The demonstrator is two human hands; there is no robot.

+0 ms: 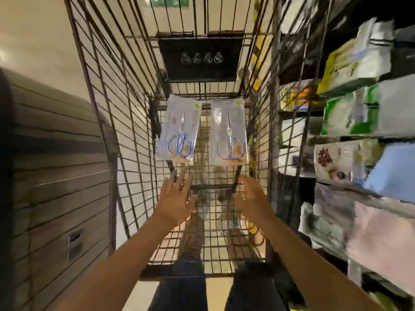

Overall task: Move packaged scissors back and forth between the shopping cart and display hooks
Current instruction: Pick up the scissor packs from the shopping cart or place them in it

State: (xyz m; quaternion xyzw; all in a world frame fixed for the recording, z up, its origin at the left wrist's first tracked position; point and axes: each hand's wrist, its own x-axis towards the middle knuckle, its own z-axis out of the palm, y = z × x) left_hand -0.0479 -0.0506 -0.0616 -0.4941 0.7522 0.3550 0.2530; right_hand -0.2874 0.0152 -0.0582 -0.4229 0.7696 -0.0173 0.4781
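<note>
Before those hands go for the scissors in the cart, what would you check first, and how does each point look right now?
1. Both scissor packs lie in the shopping cart: ok, left pack and right pack side by side.
2. Left hand free: ok, fingers spread, holding nothing.
3. Right hand free: ok, open, holding nothing.
4. Each hand lined up with a pack: ok, both sit just short of the packs' near edges.
5. Packs apart, not overlapping: ok, a gap shows between them.
6. Free display hook ready on the shelves: cannot tell, that side is blurred.
</note>
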